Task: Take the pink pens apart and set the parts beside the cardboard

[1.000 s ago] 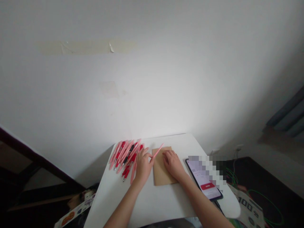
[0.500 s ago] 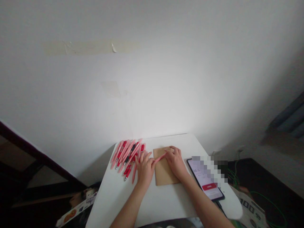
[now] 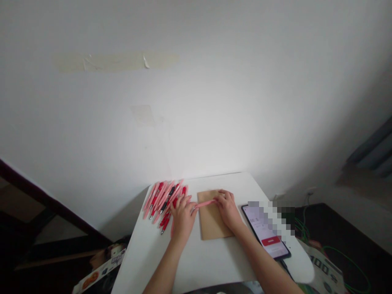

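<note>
A pink pen (image 3: 204, 203) lies crosswise between my two hands, just over the top part of a brown paper envelope (image 3: 214, 222) on the small white table (image 3: 196, 261). My left hand (image 3: 182, 214) pinches the pen's left end. My right hand (image 3: 227, 207) is closed on its right end and rests on the envelope. A heap of several pink and red pens (image 3: 163, 198) lies just left of my left hand.
A phone (image 3: 266, 237) with a lit screen lies at the table's right edge, a cable trailing from it. The white wall stands right behind the table. Printed boxes (image 3: 98, 271) and green cables (image 3: 339, 261) are on the dark floor on either side.
The pen, held up at a slant by my left hand alone, has come down level. My right hand moved up the envelope and took hold of its other end.
</note>
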A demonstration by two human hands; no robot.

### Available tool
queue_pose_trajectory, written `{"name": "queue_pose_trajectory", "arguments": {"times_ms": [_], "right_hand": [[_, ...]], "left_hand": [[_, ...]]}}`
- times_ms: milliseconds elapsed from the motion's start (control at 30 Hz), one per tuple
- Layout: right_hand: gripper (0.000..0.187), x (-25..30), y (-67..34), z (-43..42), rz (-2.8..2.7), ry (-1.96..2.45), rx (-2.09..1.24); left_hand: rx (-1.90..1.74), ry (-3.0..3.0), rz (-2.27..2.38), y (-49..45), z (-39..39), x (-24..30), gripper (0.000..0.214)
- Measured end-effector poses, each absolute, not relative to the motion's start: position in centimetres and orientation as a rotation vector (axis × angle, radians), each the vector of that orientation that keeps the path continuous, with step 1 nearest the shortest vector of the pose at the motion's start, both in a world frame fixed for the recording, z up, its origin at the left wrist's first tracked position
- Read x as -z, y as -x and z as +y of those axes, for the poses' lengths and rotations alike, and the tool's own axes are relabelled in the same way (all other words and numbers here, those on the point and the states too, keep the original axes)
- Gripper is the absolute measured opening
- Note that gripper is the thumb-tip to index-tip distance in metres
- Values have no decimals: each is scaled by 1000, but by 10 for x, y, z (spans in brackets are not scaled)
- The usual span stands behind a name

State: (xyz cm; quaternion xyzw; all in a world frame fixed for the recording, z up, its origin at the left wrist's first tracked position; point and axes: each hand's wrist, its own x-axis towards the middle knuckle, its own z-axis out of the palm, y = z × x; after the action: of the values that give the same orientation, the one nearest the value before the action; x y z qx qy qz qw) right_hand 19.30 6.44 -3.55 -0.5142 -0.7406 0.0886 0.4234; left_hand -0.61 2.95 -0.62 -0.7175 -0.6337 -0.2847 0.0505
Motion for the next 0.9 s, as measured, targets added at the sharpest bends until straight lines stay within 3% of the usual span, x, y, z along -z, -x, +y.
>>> {"name": "queue_pose_trajectory", "arguments": {"times_ms": [433,900], "right_hand": [[22,31,-194,63,-1770,1227,-268],[16,27,-198,59,-1889,1273,-199]], "left_hand": [[1048,2175,-1748,8,32,6,13],[890,2059,-1885,5,25,-6,20]]}}
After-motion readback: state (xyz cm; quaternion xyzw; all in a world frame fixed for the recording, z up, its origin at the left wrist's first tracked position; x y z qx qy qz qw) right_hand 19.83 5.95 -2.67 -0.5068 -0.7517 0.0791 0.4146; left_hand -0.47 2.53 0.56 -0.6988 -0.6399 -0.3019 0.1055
